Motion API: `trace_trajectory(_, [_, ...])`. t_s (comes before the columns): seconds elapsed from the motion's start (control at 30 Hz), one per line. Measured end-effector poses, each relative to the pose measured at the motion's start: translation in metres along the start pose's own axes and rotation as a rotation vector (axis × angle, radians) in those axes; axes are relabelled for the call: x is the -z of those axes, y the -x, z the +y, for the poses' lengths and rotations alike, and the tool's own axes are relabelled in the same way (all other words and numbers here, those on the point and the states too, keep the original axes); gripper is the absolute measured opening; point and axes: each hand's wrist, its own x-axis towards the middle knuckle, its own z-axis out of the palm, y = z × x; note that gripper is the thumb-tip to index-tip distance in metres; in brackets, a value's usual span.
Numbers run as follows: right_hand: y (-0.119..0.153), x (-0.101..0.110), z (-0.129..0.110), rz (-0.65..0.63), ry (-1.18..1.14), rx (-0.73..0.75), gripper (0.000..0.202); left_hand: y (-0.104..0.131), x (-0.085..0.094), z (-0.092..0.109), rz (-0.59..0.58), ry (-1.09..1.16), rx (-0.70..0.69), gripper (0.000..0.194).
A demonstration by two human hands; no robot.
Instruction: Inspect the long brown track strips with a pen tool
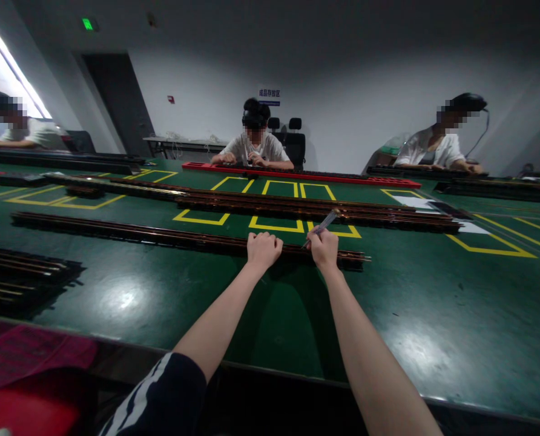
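A long dark strip (pixel 161 233) with copper-coloured lines along it lies across the green table in front of me. My left hand (pixel 264 249) is closed at the strip, fingers curled over its near right part. In my right hand (pixel 324 245) is a slim, pen-like tool (pixel 327 220) with a translucent shaft, its thin tip slanting down to the left towards the strip. The tool's exact kind is unclear. Both hands partly cover the strip, whose right end (pixel 358 260) shows beyond my right hand.
More long strips (pixel 297 204) lie behind, and a stack (pixel 20 275) sits at near left. A red rail (pixel 306 174) stands before a person (pixel 256 145) opposite. Two other people sit left and right. Yellow tape (pixel 492 249) marks the table (pixel 424 309); white papers (pixel 413 201) lie right.
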Motion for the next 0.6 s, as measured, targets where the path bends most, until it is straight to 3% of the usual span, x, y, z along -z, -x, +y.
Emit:
trace_trajectory(0.17, [0.002, 0.000, -0.004, -0.077, -0.002, 0.004, 0.024, 0.000, -0.001, 0.000, -0.006, 0.034, 0.013, 0.044])
trace_trajectory(0.6, [0.003, -0.001, -0.003, -0.052, -0.120, -0.003, 0.025, -0.001, 0.005, -0.018, 0.002, 0.063, 0.064, 0.044])
